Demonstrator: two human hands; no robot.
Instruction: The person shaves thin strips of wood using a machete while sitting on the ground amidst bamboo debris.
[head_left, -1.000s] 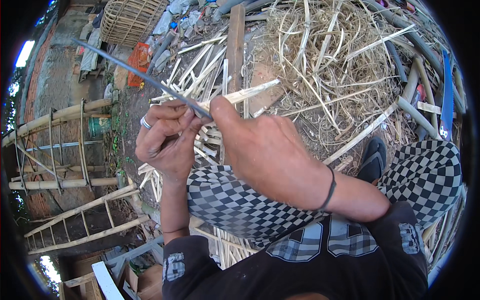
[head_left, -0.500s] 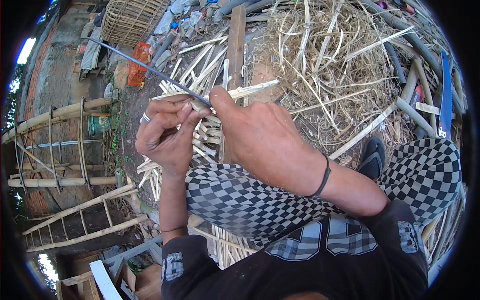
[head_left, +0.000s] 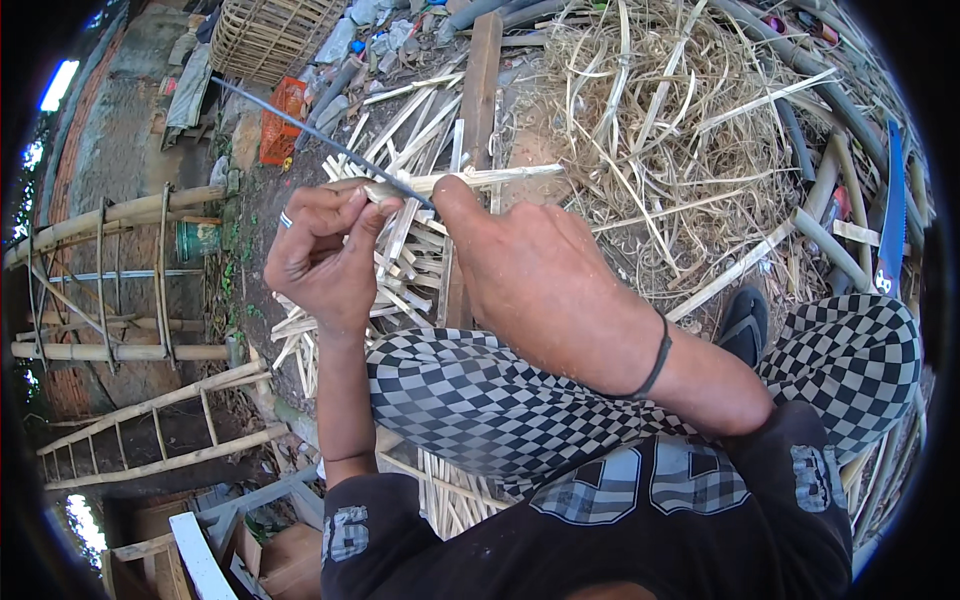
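A small pale piece of wood [head_left: 380,192] is pinched between the thumb and fingers of the left hand [head_left: 325,262], on which a ring [head_left: 286,219] is worn. The right hand [head_left: 560,295] is closed on the near end of a long thin grey tool [head_left: 370,168]; its fingers are mostly hidden beneath the hand, and the thumb is laid along that end. The tool is slanted away to the upper left, across the pale piece. Just past the right thumb a pale strip [head_left: 520,174] is seen; whether it is joined to the piece in the left hand cannot be told. A dark band [head_left: 655,365] is worn on the right wrist.

Both hands are held in front of checked trousers [head_left: 480,400]. Below them, on the ground, many pale strips [head_left: 405,130] are scattered beside a brown board [head_left: 484,70]. To the right of the board, a large heap of curled shavings [head_left: 690,140] is spread. At the far right a blue saw [head_left: 891,215] is seen, and at the upper left an orange crate [head_left: 282,142] is placed near a woven basket [head_left: 275,40].
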